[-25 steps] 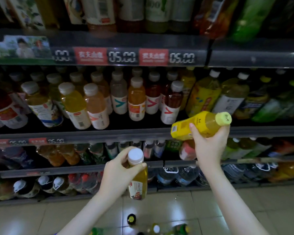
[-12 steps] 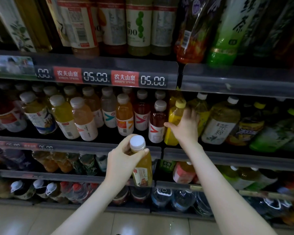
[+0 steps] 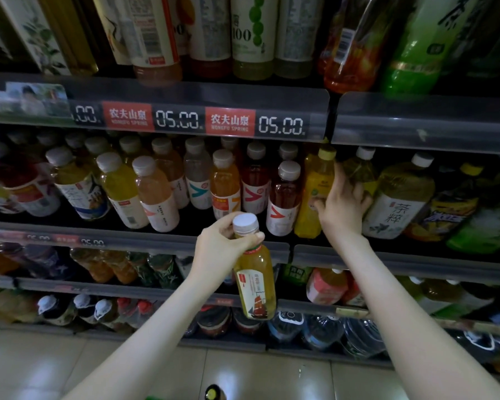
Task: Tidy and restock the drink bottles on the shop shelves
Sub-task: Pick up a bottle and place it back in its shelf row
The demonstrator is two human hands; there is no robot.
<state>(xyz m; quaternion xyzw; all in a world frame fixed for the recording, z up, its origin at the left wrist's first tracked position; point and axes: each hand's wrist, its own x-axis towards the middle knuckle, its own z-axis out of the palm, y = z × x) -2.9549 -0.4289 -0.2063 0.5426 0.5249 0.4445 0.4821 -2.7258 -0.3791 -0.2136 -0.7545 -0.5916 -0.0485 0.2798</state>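
Step in hand, as judged: seating the yellow-capped yellow bottle [image 3: 315, 192] upright at the front edge of the middle shelf [image 3: 387, 259], just right of the red-brown drink bottle [image 3: 285, 197] and left of a dark green tea bottle [image 3: 357, 171]. Right hand [image 3: 341, 206]: released, fingers spread and nearly straight, thumb laid on the yellow bottle's lower body, fingers reaching between it and the green tea bottle. Left hand [image 3: 223, 249]: clamped round the neck of a white-capped tea bottle [image 3: 254, 287], held near upright in front of the shelf's front rail, not yet placed. Next move, as judged: draw the right hand out without tipping the neighbours, then locate the matching row for the held bottle and slide it in label forward; no matching label identified with certainty here. Contents: yellow bottle full of opaque yellow drink; held bottle filled to the shoulder with clear amber-yellow tea; rows further left stocked with capped bottles of yellow, peach, pale, orange and red drink. One further bottle [image 3: 212, 393] on the floor at the bottom edge, only its top showing.
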